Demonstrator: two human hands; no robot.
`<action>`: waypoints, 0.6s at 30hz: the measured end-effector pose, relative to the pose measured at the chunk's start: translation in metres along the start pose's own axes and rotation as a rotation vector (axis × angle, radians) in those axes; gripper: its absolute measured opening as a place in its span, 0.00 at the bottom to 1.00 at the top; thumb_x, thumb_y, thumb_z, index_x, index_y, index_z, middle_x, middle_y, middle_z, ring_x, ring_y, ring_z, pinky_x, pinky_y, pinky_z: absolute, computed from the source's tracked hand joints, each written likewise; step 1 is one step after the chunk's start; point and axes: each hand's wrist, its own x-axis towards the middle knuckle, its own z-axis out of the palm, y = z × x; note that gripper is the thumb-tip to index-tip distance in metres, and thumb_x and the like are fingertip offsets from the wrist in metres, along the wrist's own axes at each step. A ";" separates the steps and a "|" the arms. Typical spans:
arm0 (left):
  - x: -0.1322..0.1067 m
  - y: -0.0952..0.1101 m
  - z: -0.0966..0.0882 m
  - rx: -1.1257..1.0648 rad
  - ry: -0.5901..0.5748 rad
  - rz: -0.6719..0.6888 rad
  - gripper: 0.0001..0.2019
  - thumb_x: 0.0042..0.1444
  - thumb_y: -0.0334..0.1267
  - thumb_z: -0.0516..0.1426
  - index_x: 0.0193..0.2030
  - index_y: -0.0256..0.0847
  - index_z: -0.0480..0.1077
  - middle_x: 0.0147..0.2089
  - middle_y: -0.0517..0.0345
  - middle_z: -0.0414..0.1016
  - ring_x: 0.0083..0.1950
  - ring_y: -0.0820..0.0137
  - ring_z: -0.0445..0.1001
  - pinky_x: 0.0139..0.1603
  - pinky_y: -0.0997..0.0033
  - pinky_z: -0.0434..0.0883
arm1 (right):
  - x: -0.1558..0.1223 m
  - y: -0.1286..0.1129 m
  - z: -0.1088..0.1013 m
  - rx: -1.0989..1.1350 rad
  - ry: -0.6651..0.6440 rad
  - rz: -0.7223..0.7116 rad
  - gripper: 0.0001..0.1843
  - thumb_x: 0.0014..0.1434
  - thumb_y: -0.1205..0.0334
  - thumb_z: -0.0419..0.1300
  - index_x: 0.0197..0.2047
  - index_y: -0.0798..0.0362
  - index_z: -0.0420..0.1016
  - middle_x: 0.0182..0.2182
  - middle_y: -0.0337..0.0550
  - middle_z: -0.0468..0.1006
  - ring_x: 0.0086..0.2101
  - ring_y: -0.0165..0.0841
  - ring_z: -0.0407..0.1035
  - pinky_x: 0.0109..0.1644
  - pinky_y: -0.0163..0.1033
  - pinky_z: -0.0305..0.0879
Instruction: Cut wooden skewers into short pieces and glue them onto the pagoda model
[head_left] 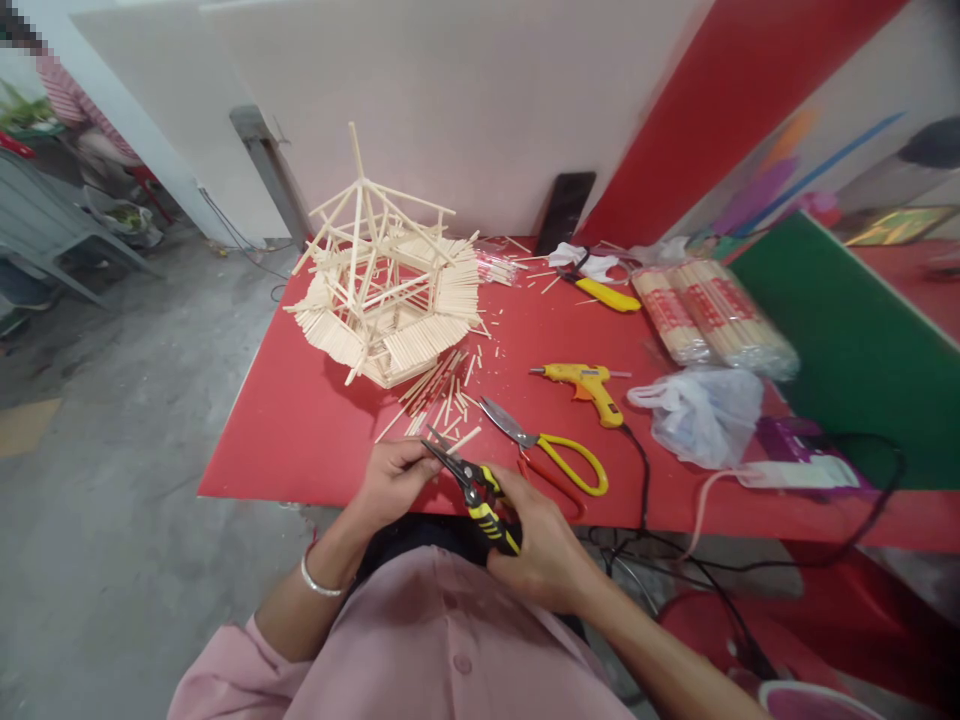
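Observation:
My right hand (544, 540) is wrapped round the black-and-yellow handles of a pair of pliers (480, 495), whose jaws point up and left. At those jaws lies a thin wooden stick (465, 440), its pale end sticking out to the right. My left hand (394, 485), fingers pinched together, holds the stick's other end beside the jaw tips; the fingers partly hide it. Just beyond both hands, loose sticks and cut pieces (442, 390) are scattered. Behind them stands a pavilion-like model (390, 290) built of wooden sticks, with a pointed open roof frame and slatted lower eaves.
On the red table (270, 430) lie scissors (536, 440) with red and yellow handles, a yellow glue gun (589, 385) and a yellow-handled cutter (607, 295). Bagged stick bundles (712, 315), a plastic bag (705, 415) and a green board (847, 360) are at right. Cables hang off the front edge.

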 end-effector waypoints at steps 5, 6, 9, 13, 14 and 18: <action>0.004 0.003 0.002 -0.056 -0.007 -0.002 0.14 0.53 0.46 0.62 0.23 0.37 0.75 0.20 0.58 0.70 0.22 0.74 0.65 0.25 0.75 0.63 | 0.004 -0.005 0.001 0.065 0.045 0.116 0.28 0.40 0.69 0.54 0.48 0.52 0.69 0.27 0.35 0.72 0.27 0.30 0.65 0.31 0.34 0.63; 0.005 0.002 0.002 -0.061 -0.036 -0.013 0.16 0.54 0.47 0.62 0.23 0.37 0.74 0.20 0.59 0.69 0.22 0.75 0.64 0.24 0.75 0.62 | 0.004 -0.006 0.000 0.063 0.026 0.126 0.30 0.40 0.69 0.54 0.50 0.52 0.68 0.26 0.33 0.71 0.25 0.30 0.64 0.30 0.33 0.61; 0.009 -0.004 0.001 -0.021 -0.119 -0.040 0.19 0.55 0.50 0.60 0.23 0.36 0.72 0.19 0.61 0.67 0.21 0.76 0.63 0.23 0.77 0.62 | 0.003 -0.009 -0.004 0.080 -0.035 0.139 0.36 0.41 0.70 0.54 0.57 0.52 0.63 0.27 0.32 0.70 0.25 0.28 0.63 0.29 0.32 0.60; 0.014 -0.021 0.000 0.064 -0.032 -0.043 0.16 0.56 0.48 0.59 0.27 0.36 0.76 0.23 0.57 0.74 0.25 0.73 0.70 0.28 0.75 0.67 | 0.000 -0.006 -0.008 0.065 -0.033 0.203 0.36 0.41 0.68 0.54 0.57 0.53 0.63 0.31 0.36 0.74 0.29 0.31 0.68 0.34 0.35 0.65; 0.016 -0.026 0.001 0.071 0.000 -0.048 0.15 0.56 0.47 0.59 0.28 0.37 0.76 0.24 0.56 0.75 0.26 0.72 0.71 0.29 0.75 0.68 | -0.001 -0.005 -0.009 0.049 -0.039 0.224 0.37 0.42 0.68 0.54 0.59 0.53 0.63 0.32 0.37 0.76 0.30 0.33 0.70 0.36 0.37 0.67; 0.020 -0.038 0.005 0.097 0.180 -0.012 0.10 0.54 0.43 0.61 0.31 0.38 0.78 0.28 0.55 0.79 0.29 0.69 0.74 0.31 0.72 0.71 | 0.004 0.001 -0.004 -0.130 0.038 0.235 0.41 0.46 0.61 0.58 0.65 0.54 0.59 0.52 0.51 0.75 0.50 0.43 0.72 0.52 0.45 0.68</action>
